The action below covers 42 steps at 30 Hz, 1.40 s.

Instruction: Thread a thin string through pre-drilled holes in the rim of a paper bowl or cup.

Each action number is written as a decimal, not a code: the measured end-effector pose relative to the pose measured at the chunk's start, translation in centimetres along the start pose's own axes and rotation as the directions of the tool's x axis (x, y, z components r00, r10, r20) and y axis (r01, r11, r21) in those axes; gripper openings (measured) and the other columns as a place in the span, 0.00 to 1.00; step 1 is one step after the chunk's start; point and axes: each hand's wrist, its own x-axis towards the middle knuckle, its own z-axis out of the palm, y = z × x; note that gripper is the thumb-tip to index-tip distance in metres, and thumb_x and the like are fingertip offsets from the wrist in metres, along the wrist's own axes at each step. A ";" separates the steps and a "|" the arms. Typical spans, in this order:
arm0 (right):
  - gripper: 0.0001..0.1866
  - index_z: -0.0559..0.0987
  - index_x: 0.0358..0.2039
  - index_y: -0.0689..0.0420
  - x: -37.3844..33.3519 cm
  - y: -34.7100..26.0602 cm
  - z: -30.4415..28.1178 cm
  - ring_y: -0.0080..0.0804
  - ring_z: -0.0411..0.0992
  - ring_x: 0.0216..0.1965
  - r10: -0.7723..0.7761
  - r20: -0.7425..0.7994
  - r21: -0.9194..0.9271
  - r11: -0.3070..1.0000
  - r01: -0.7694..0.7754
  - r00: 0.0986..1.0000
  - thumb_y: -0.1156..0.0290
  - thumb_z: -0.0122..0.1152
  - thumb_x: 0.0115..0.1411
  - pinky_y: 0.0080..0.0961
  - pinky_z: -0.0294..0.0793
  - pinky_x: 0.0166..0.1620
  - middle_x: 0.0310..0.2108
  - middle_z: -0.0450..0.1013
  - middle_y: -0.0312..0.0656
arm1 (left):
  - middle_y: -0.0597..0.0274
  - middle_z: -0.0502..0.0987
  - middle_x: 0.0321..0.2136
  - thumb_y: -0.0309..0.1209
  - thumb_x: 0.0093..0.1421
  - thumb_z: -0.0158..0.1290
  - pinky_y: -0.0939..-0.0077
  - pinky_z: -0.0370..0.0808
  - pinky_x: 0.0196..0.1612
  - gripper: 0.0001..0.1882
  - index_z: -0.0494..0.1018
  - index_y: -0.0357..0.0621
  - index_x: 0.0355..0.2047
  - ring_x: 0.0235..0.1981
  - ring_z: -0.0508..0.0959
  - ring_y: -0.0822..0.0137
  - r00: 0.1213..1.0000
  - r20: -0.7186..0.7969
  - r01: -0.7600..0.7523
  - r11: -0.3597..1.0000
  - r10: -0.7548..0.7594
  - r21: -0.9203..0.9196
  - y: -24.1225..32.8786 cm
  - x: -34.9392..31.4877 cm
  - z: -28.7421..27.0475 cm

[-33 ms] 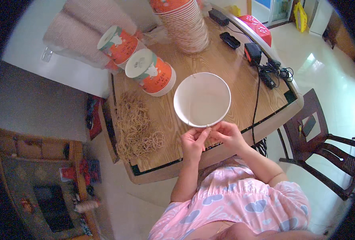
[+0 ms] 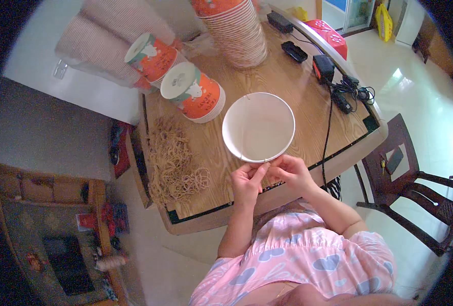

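Note:
A white-lined paper bucket (image 2: 258,127) stands at the table's near side with its mouth facing me. A thin string (image 2: 243,133) runs across its mouth from the far rim to the near rim. At the near rim, my left hand (image 2: 248,177) and my right hand (image 2: 289,172) meet with thumbs and fingers pinched together. A short bit of string shows at the rim by the fingertips; the rest is hidden by the fingers. To the left lies a tangled heap of tan strings (image 2: 173,166).
Upside-down orange and green buckets (image 2: 198,94) stand at the back left, near tall nested stacks (image 2: 236,38). Black adapters and cables (image 2: 344,94) lie along the right edge of the wooden table (image 2: 308,137). A dark chair (image 2: 400,158) is on the right.

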 end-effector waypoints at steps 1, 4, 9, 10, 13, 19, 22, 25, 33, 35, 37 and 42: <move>0.07 0.74 0.31 0.62 -0.1 -0.1 0.0 0.19 0.69 0.27 -0.022 -0.021 -0.050 0.999 0.021 1.000 0.71 0.53 0.60 0.17 0.70 0.31 0.24 0.71 0.32 | 0.68 0.75 0.19 0.28 0.51 0.59 0.90 0.53 0.09 0.06 0.76 0.39 0.27 0.09 0.62 0.86 1.000 -0.011 -0.004 1.000 0.004 -0.002 -0.1 0.1 0.0; 0.09 0.74 0.29 0.61 -0.6 -0.8 0.3 0.17 0.66 0.23 -0.018 -0.040 -0.127 0.992 0.012 0.999 0.69 0.51 0.61 0.15 0.66 0.27 0.21 0.68 0.31 | 0.69 0.75 0.19 0.27 0.51 0.59 0.90 0.53 0.09 0.05 0.76 0.39 0.27 0.09 0.62 0.86 0.999 -0.037 -0.010 1.000 0.010 -0.015 -0.2 -0.1 0.0; 0.14 0.71 0.25 0.59 -1.0 -1.0 0.2 0.15 0.61 0.20 0.051 -0.026 -0.148 0.987 -0.054 0.998 0.65 0.46 0.64 0.13 0.61 0.25 0.19 0.65 0.30 | 0.69 0.75 0.19 0.27 0.51 0.59 0.90 0.53 0.08 0.05 0.76 0.39 0.28 0.09 0.62 0.86 0.999 -0.051 -0.022 0.999 0.020 -0.042 -0.3 -0.1 0.1; 0.14 0.71 0.25 0.59 -0.9 -0.5 0.1 0.15 0.61 0.21 0.028 -0.024 -0.124 0.992 -0.031 0.999 0.64 0.46 0.64 0.13 0.61 0.25 0.19 0.65 0.30 | 0.69 0.75 0.19 0.27 0.51 0.59 0.90 0.54 0.09 0.06 0.76 0.39 0.28 0.09 0.62 0.86 0.999 -0.041 -0.022 0.999 0.021 -0.041 -0.2 -0.1 0.1; 0.14 0.70 0.25 0.58 -0.8 -0.1 0.1 0.16 0.62 0.22 -0.025 -0.016 -0.094 0.995 0.024 1.000 0.63 0.46 0.64 0.13 0.62 0.27 0.20 0.65 0.30 | 0.69 0.75 0.19 0.27 0.51 0.59 0.90 0.54 0.09 0.06 0.76 0.39 0.29 0.09 0.62 0.86 0.999 -0.030 -0.019 0.999 0.017 -0.039 -0.4 0.0 0.0; 0.11 0.70 0.26 0.58 -0.9 -0.6 0.6 0.17 0.62 0.23 -0.061 -0.063 -0.022 0.998 0.060 0.996 0.66 0.48 0.63 0.15 0.63 0.28 0.21 0.65 0.31 | 0.69 0.75 0.20 0.27 0.51 0.59 0.90 0.54 0.09 0.07 0.76 0.39 0.29 0.10 0.62 0.85 0.999 -0.039 -0.017 0.999 0.015 -0.045 -0.5 0.0 -0.3; 0.11 0.69 0.25 0.57 -1.0 -0.7 0.3 0.17 0.62 0.22 -0.045 -0.040 -0.013 0.999 0.045 0.998 0.66 0.49 0.63 0.15 0.62 0.27 0.21 0.65 0.31 | 0.69 0.75 0.19 0.27 0.51 0.59 0.90 0.53 0.09 0.07 0.76 0.39 0.30 0.10 0.62 0.85 0.999 -0.039 -0.013 0.999 0.011 -0.043 -0.3 -0.1 -0.1; 0.13 0.68 0.23 0.57 -1.1 -0.6 0.0 0.17 0.61 0.22 -0.003 -0.008 0.018 1.000 0.003 1.000 0.66 0.48 0.63 0.15 0.60 0.26 0.20 0.64 0.30 | 0.69 0.75 0.19 0.27 0.51 0.59 0.90 0.53 0.09 0.06 0.76 0.39 0.29 0.10 0.62 0.85 0.999 -0.045 -0.012 0.999 0.011 -0.033 0.0 -0.1 0.0; 0.09 0.69 0.29 0.57 -0.9 -0.1 -0.8 0.16 0.62 0.24 -0.005 -0.093 0.113 0.993 0.015 0.996 0.67 0.48 0.63 0.13 0.62 0.27 0.22 0.65 0.29 | 0.72 0.74 0.18 0.27 0.54 0.57 0.90 0.53 0.10 0.05 0.75 0.38 0.29 0.10 0.61 0.87 0.999 -0.014 -0.033 0.996 0.032 -0.086 -0.4 0.6 -1.0; 0.05 0.71 0.36 0.59 -0.7 -0.6 0.3 0.16 0.66 0.28 -0.108 -0.105 0.001 0.994 0.109 0.989 0.72 0.51 0.61 0.14 0.67 0.33 0.25 0.68 0.30 | 0.71 0.74 0.18 0.27 0.54 0.57 0.89 0.53 0.10 0.05 0.76 0.38 0.29 0.10 0.61 0.87 1.000 -0.024 -0.020 0.999 0.019 -0.039 0.0 0.2 -0.3; 0.08 0.71 0.39 0.60 -0.6 -0.5 0.7 0.17 0.68 0.32 -0.141 -0.031 0.007 0.990 0.141 0.990 0.75 0.54 0.59 0.15 0.69 0.37 0.28 0.70 0.30 | 0.70 0.75 0.18 0.27 0.52 0.58 0.89 0.53 0.09 0.05 0.76 0.38 0.28 0.09 0.61 0.87 0.999 -0.034 -0.014 1.000 0.014 -0.014 0.4 -0.2 0.3; 0.05 0.74 0.33 0.61 -0.6 -0.1 0.3 0.17 0.68 0.28 -0.092 -0.080 -0.076 0.993 0.086 0.993 0.74 0.53 0.59 0.15 0.69 0.32 0.26 0.70 0.31 | 0.68 0.76 0.20 0.28 0.51 0.59 0.89 0.53 0.08 0.05 0.77 0.39 0.27 0.09 0.62 0.86 1.000 -0.017 -0.011 1.000 0.011 -0.001 0.1 0.0 0.1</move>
